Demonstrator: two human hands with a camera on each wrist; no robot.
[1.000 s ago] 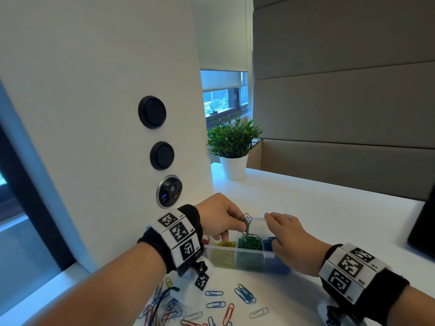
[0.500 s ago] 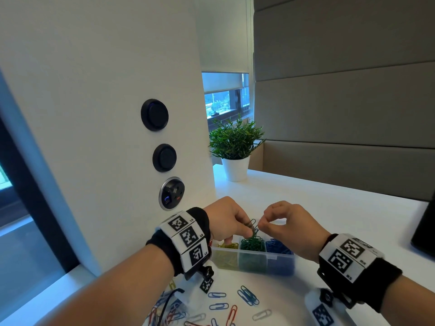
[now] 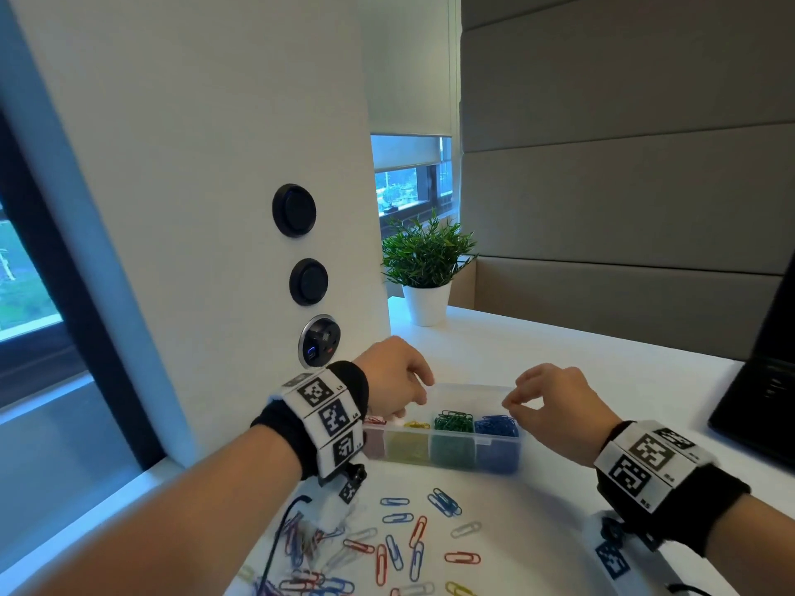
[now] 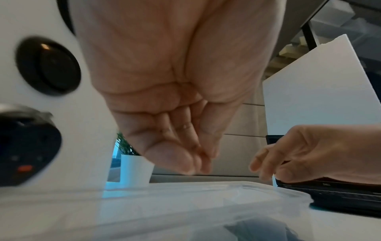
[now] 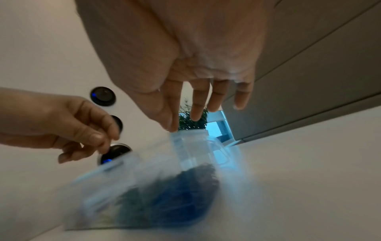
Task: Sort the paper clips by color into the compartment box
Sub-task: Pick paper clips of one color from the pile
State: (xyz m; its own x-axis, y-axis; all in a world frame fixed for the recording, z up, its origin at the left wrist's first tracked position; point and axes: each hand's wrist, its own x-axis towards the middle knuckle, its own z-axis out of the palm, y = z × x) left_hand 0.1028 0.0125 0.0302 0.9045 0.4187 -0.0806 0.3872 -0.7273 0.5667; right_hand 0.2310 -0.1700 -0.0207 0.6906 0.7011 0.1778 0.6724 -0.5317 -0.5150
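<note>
Clear plastic compartment box (image 3: 494, 445) is sitting on the white table (image 3: 602, 372), lid off, 4 compartments showing in a row. L to R: red clips (image 3: 375, 420), yellow clips (image 3: 416, 425), green clips (image 3: 453, 421), blue clips (image 3: 496, 425); green and blue are heaping highest, red is mostly hiding behind the left wrist. Counts inside: too tangled to tell.

Loose paper clips (image 3: 400, 548) are lying scattered on the table nearer the person, approx. a dozen plus a pile at lower left; mixed red, blue, silver, yellow.

Left hand (image 3: 393, 376) is hovering over the box's left end, fingers curling down together; whether it is holding anything, cannot tell. Right hand (image 3: 555, 402) is hovering over the right end, fingers relaxed and spread in the wrist view, holding nothing.

1 potted plant (image 3: 426, 268) is standing at the far table edge. 1 laptop (image 4: 329, 192) is sitting right of the box.
</note>
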